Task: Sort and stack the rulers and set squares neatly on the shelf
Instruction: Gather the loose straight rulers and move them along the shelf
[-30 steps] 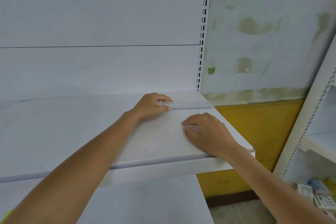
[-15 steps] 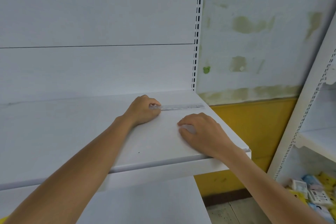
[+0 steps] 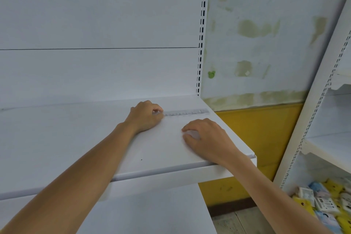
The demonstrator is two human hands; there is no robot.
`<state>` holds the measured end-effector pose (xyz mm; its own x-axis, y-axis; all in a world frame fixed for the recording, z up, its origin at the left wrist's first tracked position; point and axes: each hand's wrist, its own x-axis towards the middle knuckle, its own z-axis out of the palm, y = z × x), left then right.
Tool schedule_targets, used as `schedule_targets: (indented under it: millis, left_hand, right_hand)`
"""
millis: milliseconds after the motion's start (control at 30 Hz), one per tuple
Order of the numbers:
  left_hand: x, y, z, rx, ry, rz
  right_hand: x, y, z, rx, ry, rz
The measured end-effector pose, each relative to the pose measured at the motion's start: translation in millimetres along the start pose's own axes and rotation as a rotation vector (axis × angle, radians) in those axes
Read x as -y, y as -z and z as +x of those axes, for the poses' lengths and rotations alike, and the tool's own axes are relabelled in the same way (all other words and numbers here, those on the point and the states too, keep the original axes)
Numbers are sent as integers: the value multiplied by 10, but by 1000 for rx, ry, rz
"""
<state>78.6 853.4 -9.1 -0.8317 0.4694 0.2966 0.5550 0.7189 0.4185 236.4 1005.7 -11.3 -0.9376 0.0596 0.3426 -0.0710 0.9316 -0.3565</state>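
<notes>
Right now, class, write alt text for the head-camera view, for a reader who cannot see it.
A person's left hand grips one end of a clear ruler lying flat on a white shelf; the right hand rests on the shelf nearby, fingers curled. Whether it holds anything is unclear.

The clear ruler's (image 3: 187, 112) left end is hidden inside the pinch of the left hand (image 3: 145, 118), and its markings are too small to read. Near the right edge of the shelf (image 3: 66, 138), the right hand's (image 3: 207, 138) bent fingers cover a pale patch (image 3: 191, 136); what it is, and whether it is held, cannot be told. The small packets (image 3: 322, 203) at lower right are blurred and cut off.
</notes>
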Motion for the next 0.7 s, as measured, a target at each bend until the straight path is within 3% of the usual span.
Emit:
schedule_targets:
  millis: [700]
  left_hand:
    - [9, -4, -14, 30, -44, 150]
  right_hand:
    - [20, 18, 1, 19, -22, 5]
